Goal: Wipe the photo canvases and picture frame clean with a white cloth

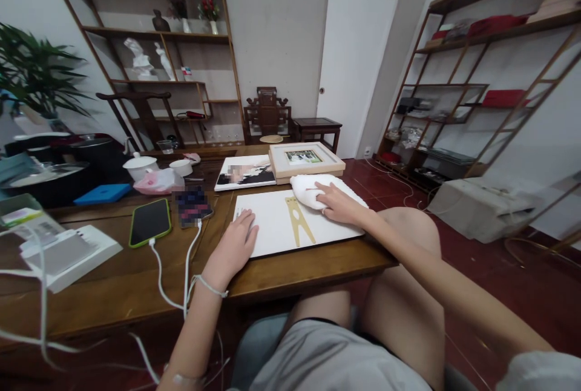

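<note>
Left hand: our left hand point(238, 243) lies flat, its fingers extended, upon the left edge of the white board point(265, 227).
Right hand: our right hand point(339, 203) rests on the white cloth point(303, 191), fingers partly stretched; we cannot tell if it grips the cloth or only presses.
White board: it lies on the wooden table point(290, 275), under both hands.
Gold figure: this long-legged gold figure point(295, 212) is on the board, between our hands.
White cloth: bunched under the right fingers, over the far right part of the board.
Phone: the green-edged phone point(149, 223), with a cable, lies left of our left hand.
Photo panel: the panel point(249, 174) lies beyond our left hand.
Framed picture: it point(304, 158) lies just beyond our right hand.
</note>
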`<state>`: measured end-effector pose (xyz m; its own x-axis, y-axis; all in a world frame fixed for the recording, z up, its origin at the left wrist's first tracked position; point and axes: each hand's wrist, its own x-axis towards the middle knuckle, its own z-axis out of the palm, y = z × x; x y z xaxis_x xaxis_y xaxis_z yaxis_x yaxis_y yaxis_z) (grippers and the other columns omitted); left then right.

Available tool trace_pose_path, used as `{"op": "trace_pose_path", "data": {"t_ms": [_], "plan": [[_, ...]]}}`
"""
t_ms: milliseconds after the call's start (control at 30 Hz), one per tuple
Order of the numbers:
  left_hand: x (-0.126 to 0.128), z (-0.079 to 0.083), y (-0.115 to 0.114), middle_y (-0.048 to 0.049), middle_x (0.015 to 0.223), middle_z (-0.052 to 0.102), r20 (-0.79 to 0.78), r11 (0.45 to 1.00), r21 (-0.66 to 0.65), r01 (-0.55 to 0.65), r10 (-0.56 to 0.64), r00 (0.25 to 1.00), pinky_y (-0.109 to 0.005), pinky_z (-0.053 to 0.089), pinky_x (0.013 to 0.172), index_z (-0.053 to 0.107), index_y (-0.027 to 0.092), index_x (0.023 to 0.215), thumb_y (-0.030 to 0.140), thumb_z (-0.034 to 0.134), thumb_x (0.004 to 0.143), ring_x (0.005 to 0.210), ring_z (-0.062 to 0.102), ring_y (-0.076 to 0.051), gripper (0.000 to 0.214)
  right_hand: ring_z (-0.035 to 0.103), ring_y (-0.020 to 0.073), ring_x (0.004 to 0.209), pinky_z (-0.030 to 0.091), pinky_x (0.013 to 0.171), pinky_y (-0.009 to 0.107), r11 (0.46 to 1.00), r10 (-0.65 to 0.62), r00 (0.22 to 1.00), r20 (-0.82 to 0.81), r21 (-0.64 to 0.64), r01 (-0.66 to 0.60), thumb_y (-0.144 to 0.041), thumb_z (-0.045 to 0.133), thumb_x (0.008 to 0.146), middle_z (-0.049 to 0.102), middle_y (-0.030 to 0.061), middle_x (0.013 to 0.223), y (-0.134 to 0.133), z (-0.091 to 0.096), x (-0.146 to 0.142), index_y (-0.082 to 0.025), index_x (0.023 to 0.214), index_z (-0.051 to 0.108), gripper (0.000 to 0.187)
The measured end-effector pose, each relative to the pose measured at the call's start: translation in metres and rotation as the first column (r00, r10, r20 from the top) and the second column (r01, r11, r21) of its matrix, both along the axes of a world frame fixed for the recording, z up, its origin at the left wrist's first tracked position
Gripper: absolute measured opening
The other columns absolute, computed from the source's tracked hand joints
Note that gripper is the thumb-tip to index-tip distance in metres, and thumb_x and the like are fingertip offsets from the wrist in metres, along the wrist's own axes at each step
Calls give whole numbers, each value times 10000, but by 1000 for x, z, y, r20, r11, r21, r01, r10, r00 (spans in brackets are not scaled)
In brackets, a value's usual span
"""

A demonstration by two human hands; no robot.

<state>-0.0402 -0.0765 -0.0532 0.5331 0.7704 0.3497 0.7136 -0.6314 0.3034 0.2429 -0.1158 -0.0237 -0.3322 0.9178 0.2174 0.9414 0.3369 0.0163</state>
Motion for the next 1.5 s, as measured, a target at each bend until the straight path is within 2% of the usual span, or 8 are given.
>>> {"op": "trace_pose_path", "data": {"t_ms": [200,433,567,800,967,1200,1367,1500], "plan": [[0,-1,2,-177,1329,493,-22,1000,15,-1,2,1000,-417,319,1066,528,62,1185,278,318,888,1276,409,-248,424,227,310,1338,227,1036,544,996,60,998,-12,-72,-61,-15,443,687,439,166,1357,-49,9,-17,-132,850,605,257],[1,0,1,-204,1332,480,-29,1000,-8,-22,22,999,-432,319,1062,518,21,1202,262,325,885,1279,402,-267,442,341,276,1290,318,993,446,987,84,996,-32,-135,-88,22,435,675,551,79,1261,-103,19,-27,-195,731,582,268],[2,1,0,-199,1325,489,-20,1000,-9,-20,20,1000,-413,297,1080,524,23,1194,256,336,878,1280,402,-254,435,423,278,1225,381,904,363,986,65,996,-59,-152,-73,14,425,663,585,124,1183,-81,21,-15,-175,746,572,254],[2,1,-1,-193,1310,506,1,1000,2,-15,15,1000,-424,309,1073,534,40,1175,251,335,877,1273,413,-255,416,575,259,939,392,773,310,994,11,1000,-25,-110,-14,-59,449,725,642,134,958,9,16,0,-136,823,587,186],[2,0,-1,-206,1333,477,-18,1000,-12,-23,23,1000,-437,319,1062,515,18,1203,252,331,885,1283,396,-270,436,544,306,1005,386,784,345,998,-32,998,-48,-55,29,-380,418,890,597,201,1105,22,12,-7,-122,863,595,314],[1,-2,-1,-200,1332,481,10,1000,-6,-14,14,1000,-458,345,1040,520,44,1195,245,332,885,1278,403,-273,415,442,317,1193,331,949,419,997,37,996,-81,-71,-42,-393,398,915,487,187,1303,-47,11,-13,-137,929,633,347],[1,-4,0,-196,1333,481,10,1000,-7,-24,24,1000,-472,346,1036,523,54,1194,230,336,884,1281,398,-275,403,395,303,1248,314,1001,423,975,-12,990,-141,-220,-19,-453,420,895,430,150,1370,-110,25,-19,-161,857,636,365],[1,-4,-1,-196,1346,466,8,999,-15,-32,32,999,-465,344,1038,512,50,1207,231,325,892,1290,384,-269,408,396,297,1248,322,1002,427,965,-38,980,-195,-260,-15,-470,422,888,431,137,1373,-119,28,-19,-173,850,630,365]]}}
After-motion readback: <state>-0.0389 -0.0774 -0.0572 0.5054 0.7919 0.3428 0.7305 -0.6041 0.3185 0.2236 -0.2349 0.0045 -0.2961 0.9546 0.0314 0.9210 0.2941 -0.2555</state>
